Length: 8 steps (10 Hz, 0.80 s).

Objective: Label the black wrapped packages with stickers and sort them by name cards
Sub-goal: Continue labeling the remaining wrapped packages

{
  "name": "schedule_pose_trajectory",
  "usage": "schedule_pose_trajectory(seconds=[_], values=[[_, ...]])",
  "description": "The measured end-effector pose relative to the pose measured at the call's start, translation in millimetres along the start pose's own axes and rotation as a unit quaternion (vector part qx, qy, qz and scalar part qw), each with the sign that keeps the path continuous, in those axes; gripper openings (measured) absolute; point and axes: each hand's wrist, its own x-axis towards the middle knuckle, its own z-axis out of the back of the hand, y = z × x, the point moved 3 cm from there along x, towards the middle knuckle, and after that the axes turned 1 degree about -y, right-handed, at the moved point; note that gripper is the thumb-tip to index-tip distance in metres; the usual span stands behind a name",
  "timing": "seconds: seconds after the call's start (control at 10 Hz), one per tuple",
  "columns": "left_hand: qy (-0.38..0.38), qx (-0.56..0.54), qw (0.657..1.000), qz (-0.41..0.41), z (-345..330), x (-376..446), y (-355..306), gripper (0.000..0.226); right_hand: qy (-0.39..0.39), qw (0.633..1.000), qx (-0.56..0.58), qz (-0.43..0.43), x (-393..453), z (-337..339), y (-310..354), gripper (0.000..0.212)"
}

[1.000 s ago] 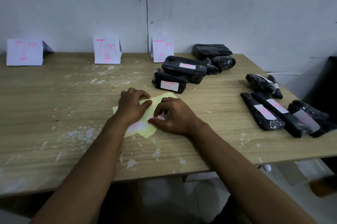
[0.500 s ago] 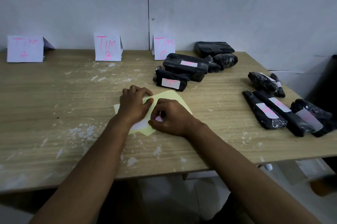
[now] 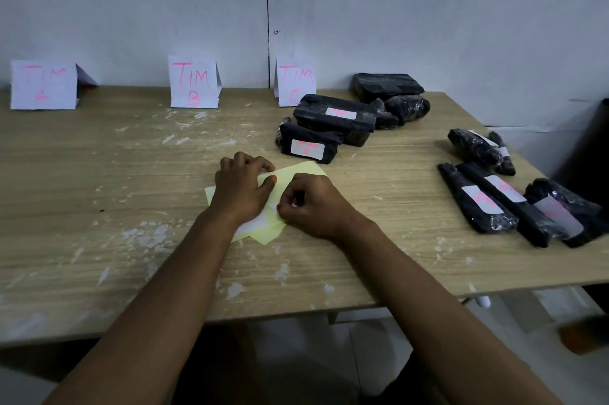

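A yellow sticker sheet [image 3: 301, 170] lies in the middle of the wooden table [image 3: 99, 173]. My left hand [image 3: 240, 188] presses down on it with curled fingers. My right hand [image 3: 311, 203] pinches a white sticker [image 3: 273, 206] at the sheet's edge. Three white name cards stand against the wall: TIM A [image 3: 43, 84], TIM B [image 3: 192, 81], TIM C [image 3: 295, 81]. Black wrapped packages lie near TIM C; two carry white labels [image 3: 306, 149] [image 3: 341, 113]. Another group of black packages [image 3: 494, 203] lies at the right, several labelled.
The table top is speckled with white paint marks. Its right edge runs just past the right-hand packages. A grey wall stands behind the cards. Below the front edge I see a pale floor.
My right hand's fingers have shifted slightly at the sheet's edge, working at the sticker. My left hand stays on the sheet. The view has tilted a little.
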Motion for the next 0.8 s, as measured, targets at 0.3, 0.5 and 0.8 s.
schedule_pose_trajectory(seconds=[0.3,0.5,0.8], values=[[0.0,0.006,1.0,0.0,-1.5,-0.3,0.3,0.028,-0.002,0.998,0.045,-0.05,-1.6,13.4,-3.2,0.015],[-0.001,0.008,1.0,0.004,-2.1,-0.3,-0.1,0.028,0.004,0.997,0.074,-0.014,-4.1,13.3,-0.7,0.02],[-0.001,0.018,1.0,0.009,-1.5,0.6,-0.8,0.028,0.037,0.997,0.066,-0.017,-2.4,7.3,3.5,0.02]])
